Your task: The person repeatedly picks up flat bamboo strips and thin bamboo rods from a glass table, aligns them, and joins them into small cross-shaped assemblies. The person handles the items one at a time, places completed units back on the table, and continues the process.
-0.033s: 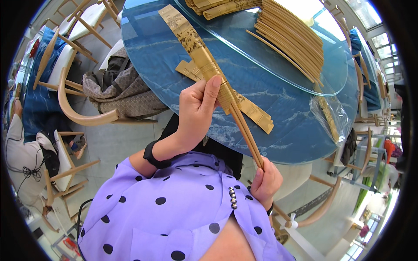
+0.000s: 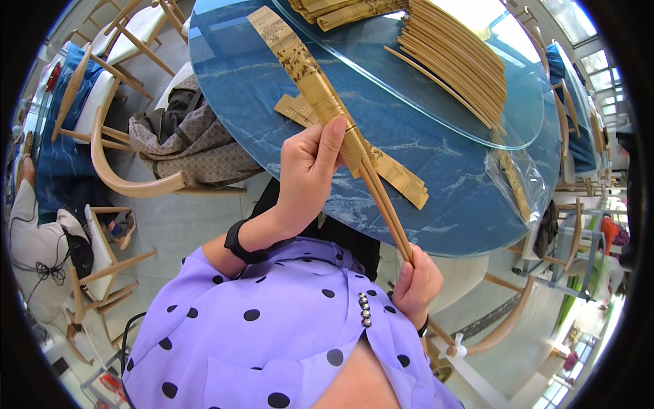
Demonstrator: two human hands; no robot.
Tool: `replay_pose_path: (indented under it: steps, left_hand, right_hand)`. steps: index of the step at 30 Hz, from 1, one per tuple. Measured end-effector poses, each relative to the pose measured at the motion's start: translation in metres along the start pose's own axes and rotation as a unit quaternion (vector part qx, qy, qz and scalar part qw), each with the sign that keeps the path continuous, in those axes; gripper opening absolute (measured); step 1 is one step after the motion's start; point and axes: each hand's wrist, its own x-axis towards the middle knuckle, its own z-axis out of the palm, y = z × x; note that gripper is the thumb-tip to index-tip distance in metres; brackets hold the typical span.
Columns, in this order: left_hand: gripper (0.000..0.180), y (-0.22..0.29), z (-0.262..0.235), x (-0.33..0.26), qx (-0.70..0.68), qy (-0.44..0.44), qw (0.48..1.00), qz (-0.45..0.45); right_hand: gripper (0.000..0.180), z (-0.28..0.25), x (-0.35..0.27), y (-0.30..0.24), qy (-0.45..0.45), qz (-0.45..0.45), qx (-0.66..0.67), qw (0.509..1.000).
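Note:
I hold a closed bamboo folding fan [image 2: 300, 65] slanting up over the blue round table [image 2: 259, 82]. My left hand [image 2: 310, 170], with a black band on its wrist, grips the fan at its middle, thumb pressed along the ribs. My right hand [image 2: 415, 283] is closed round the fan's narrow pivot end near my chest. Under the fan, another flat folded fan piece [image 2: 402, 178] lies on the table.
A glass turntable [image 2: 524, 126] on the table carries a row of several closed fans [image 2: 456, 61]. A clear plastic bag [image 2: 514, 180] lies at the table's right edge. A wooden chair [image 2: 109, 174] with a grey patterned bag [image 2: 197, 146] stands at the left.

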Motion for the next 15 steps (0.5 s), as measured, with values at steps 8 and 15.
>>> replay_pose_path:
  steps: [8, 15]
  left_hand:
    - [0.039, -0.004, 0.01, -0.006, -0.022, -0.038, 0.999, -0.022]
    - [0.032, -0.005, 0.003, -0.008, -0.011, -0.044, 0.999, 0.008]
  right_hand:
    - [0.024, -0.001, 0.003, 0.004, 0.015, 0.006, 0.024, 1.0]
    - [0.025, 0.002, -0.013, 0.009, 0.011, 0.006, 0.025, 1.0]
